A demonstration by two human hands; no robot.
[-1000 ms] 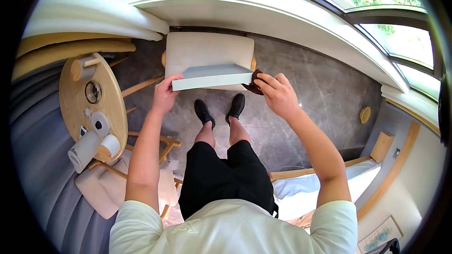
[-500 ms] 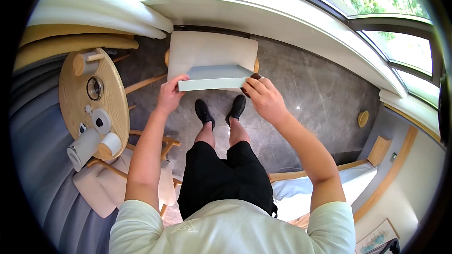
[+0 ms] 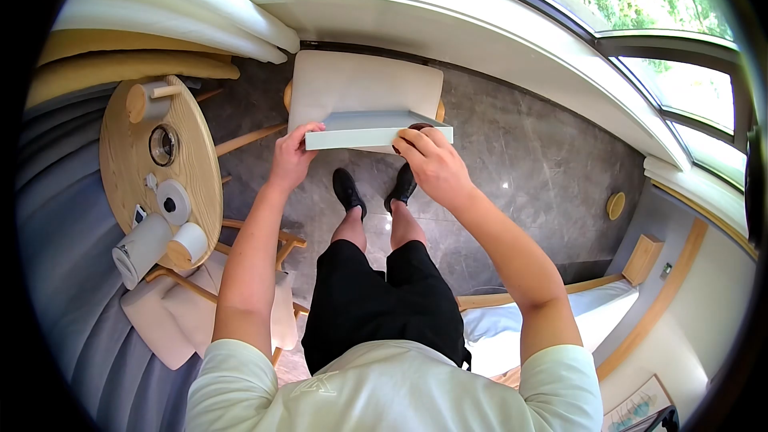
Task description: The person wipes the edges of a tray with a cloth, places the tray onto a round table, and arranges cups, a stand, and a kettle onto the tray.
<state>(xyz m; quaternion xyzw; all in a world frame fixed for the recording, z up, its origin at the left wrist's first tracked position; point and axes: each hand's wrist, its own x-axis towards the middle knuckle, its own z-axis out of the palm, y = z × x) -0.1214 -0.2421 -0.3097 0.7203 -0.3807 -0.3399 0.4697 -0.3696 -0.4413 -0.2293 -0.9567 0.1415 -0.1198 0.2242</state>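
Note:
A shallow, pale grey-green tray (image 3: 352,139) is held up in front of me, its long near wall facing me. At its left end, my left hand (image 3: 293,158) is closed around the corner. My right hand (image 3: 436,166) pinches a dark brown cloth (image 3: 397,146) over the near wall, right of the middle. Some of the cloth shows on both sides of that wall; the rest is hidden by my fingers. The tray's right corner sticks out free past my right hand.
A cream upholstered seat (image 3: 364,80) stands beyond the tray. At left, a round wooden table (image 3: 128,164) bears a glass ashtray (image 3: 162,146), a white roll (image 3: 173,202) and a grey cylinder (image 3: 142,250). A pale chair (image 3: 172,312) is below it; a bed (image 3: 552,324) lies at right.
My right hand has slid left with the cloth along the tray's near wall, away from the right corner. The left hand keeps its hold on the tray.

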